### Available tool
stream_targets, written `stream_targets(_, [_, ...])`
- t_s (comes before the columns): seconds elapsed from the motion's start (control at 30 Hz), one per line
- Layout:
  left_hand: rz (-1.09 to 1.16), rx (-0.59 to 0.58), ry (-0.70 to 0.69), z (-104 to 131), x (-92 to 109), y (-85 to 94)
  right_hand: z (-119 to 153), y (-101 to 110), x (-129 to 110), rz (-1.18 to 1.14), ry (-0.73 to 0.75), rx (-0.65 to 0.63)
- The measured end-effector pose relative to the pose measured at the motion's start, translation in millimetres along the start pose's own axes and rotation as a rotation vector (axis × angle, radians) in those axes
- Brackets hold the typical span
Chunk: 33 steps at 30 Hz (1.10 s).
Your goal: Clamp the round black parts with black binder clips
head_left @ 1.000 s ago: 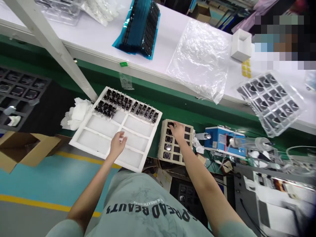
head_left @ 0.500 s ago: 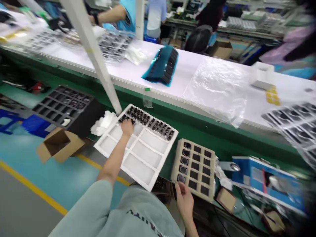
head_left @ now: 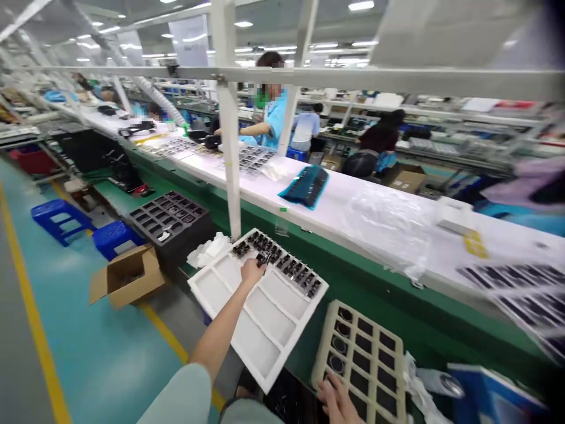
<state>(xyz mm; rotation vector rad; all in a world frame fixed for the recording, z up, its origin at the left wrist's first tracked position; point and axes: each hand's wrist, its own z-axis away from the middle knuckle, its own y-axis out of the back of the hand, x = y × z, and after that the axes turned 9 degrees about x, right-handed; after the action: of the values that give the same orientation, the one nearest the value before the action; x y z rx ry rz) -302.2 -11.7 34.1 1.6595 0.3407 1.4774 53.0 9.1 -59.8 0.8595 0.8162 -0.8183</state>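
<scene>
My left hand [head_left: 252, 271] is closed on a small black part [head_left: 263, 258] above the white foam tray [head_left: 282, 366]. Rows of black parts [head_left: 300, 272] fill the far compartments of that tray; its nearer compartments show bare white. At the lower edge of the view, my right hand [head_left: 338, 400] is at the near left corner of the beige tray [head_left: 321, 353], fingers partly curled. Whether it grips anything is unclear. Round dark pieces [head_left: 339, 345] lie in the left column of the beige tray, and its other pockets look dark and flat.
A white upright post [head_left: 233, 176] stands behind the white tray. To the left are a dark foam tray [head_left: 165, 218], a cardboard box [head_left: 128, 274] and blue stools [head_left: 62, 218]. A blue-wrapped pack [head_left: 304, 185] lies on the long white bench [head_left: 339, 182]. A person in blue [head_left: 276, 118] is across it.
The view has tilted upward and shows more of the room. My left hand has come away from the tray's far left row with a black part. My right hand remains by the beige tray's corner.
</scene>
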Motion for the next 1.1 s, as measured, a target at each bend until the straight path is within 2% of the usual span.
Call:
stream_targets(0.07, [0.141,-0.119,-0.026,51.7,13.8,-23.7,-5.4,-5.2,-16.4,-0.136,-0.068,-0.015])
stream_targets(0.13, [0.669,-0.369,0.085,109.3,24.5,-50.1,-13.0,-7.5,-33.9,-0.292,-0.09,-0.043])
stream_targets(0.17, [0.809,-0.517,0.144,135.4,28.2,-61.4,-16.5,-6.2,-41.6,-0.351,-0.089,-0.035])
stream_targets(0.23, [0.918,-0.699,0.264,175.6,35.3,-76.1,-20.4,1.8,-53.1,-0.393,-0.046,0.044])
stream_targets(0.3, [0.95,-0.758,0.335,198.2,46.5,-80.5,-19.3,14.8,-59.6,-0.348,0.042,0.165])
stream_targets(0.43, [1.023,-0.761,0.355,210.6,78.6,-81.9,-18.1,39.4,-64.4,-0.222,0.177,0.295])
stream_targets(0.5, [1.083,-0.739,0.306,212.1,90.0,-86.1,-25.2,48.8,-61.2,-0.164,0.197,0.394])
stream_targets(0.57, [1.132,-0.692,0.227,213.8,95.9,-88.9,-33.0,60.3,-55.5,-0.12,0.216,0.41])
stream_targets(0.67, [1.114,-0.726,0.167,212.7,98.9,-87.4,-37.2,84.5,-51.5,-0.046,0.232,0.387])
stream_targets(0.73, [1.017,-0.812,0.172,207.0,99.5,-86.4,-34.4,101.7,-54.1,0.004,0.25,0.362])
stream_targets(0.83, [0.851,-0.929,0.204,196.5,101.0,-89.5,-26.2,120.5,-63.3,0.039,0.311,0.247])
stream_targets(0.97, [0.807,-1.0,0.226,194.3,105.2,-97.0,-18.0,129.3,-79.5,0.128,0.395,0.128])
stream_targets(1.1, [0.824,-0.949,0.217,199.8,105.5,-101.9,-16.0,129.8,-88.4,0.242,0.418,0.075])
